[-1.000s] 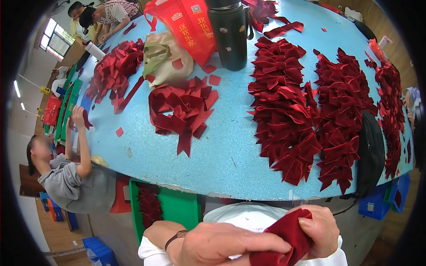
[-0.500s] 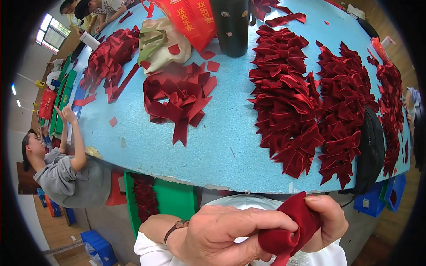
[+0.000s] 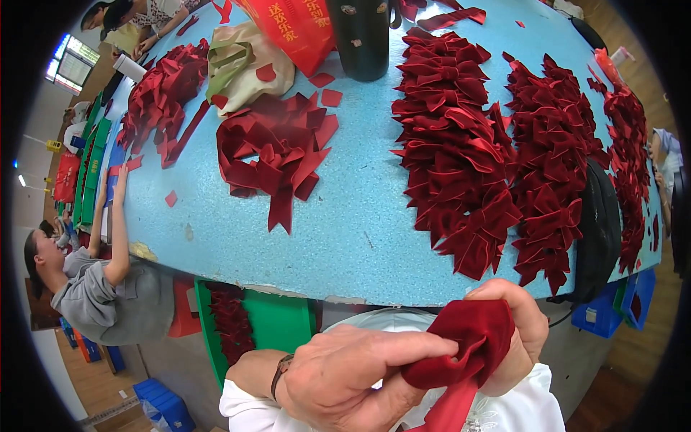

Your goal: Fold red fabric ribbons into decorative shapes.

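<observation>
Over my lap I hold a dark red velvet ribbon point(image 3: 484, 327), folded into loops with a lighter tail hanging down from its middle. My left hand point(image 3: 345, 371) pinches the left loop between thumb and forefinger. My right hand point(image 3: 529, 327) wraps the right side, with its thumb along the top edge and most of its fingers hidden behind the velvet. Past my hands, on the light blue table point(image 3: 345, 237), lies a heap of loose red ribbons point(image 3: 248, 158). To the right of that heap stretches a long stack of finished-looking red bows point(image 3: 453, 158).
More bow stacks point(image 3: 551, 173) and a black bag point(image 3: 599, 230) lie at right. A green tray point(image 3: 281, 327) holding bows sits below the table edge. Farther back stand a dark tumbler point(image 3: 360, 43), a red bag point(image 3: 299, 32) and a cream cloth bag point(image 3: 270, 79). A person in grey point(image 3: 93, 295) works at left.
Both hands have turned the ribbon, so its loops face me more and the tail shows longer below. My right hand has shifted slightly left and up. The person at left has lowered their hands.
</observation>
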`<state>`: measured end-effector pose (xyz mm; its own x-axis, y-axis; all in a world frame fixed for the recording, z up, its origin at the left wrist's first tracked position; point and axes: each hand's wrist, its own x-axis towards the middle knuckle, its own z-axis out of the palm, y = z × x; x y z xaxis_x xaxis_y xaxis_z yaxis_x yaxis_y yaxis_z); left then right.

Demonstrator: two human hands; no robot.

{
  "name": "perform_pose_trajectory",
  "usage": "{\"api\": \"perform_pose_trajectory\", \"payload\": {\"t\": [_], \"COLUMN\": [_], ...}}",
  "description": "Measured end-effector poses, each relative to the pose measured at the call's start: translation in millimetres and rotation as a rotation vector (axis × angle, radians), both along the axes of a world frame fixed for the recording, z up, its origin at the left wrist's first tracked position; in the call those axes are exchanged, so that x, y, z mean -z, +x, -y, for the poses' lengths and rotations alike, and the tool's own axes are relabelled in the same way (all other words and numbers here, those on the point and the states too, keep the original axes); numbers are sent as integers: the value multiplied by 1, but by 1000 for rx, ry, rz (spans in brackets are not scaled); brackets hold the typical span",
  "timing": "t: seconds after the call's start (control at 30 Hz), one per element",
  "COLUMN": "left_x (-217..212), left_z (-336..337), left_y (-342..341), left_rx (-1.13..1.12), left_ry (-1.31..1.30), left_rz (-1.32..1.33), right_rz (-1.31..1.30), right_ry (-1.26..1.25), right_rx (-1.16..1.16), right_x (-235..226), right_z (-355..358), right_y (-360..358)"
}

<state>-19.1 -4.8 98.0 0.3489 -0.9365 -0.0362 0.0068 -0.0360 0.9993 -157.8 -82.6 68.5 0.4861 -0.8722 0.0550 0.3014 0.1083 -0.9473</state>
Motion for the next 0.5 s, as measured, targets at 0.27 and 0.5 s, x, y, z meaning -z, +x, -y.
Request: {"api": "perform_pose_trajectory", "payload": {"t": [0.27, 0.5], "left_x": [15, 16], "left_z": [-6, 24], "left_y": [14, 20], "left_rx": [49, 141], "left_ry": [-188, -494], "left_rz": [270, 360], "right_rz": [-118, -44], "right_ry": [-254, -379], "right_rx": [-25, -232], "right_x": [4, 11], "right_z": [9, 16], "right_y": [-6, -10]}}
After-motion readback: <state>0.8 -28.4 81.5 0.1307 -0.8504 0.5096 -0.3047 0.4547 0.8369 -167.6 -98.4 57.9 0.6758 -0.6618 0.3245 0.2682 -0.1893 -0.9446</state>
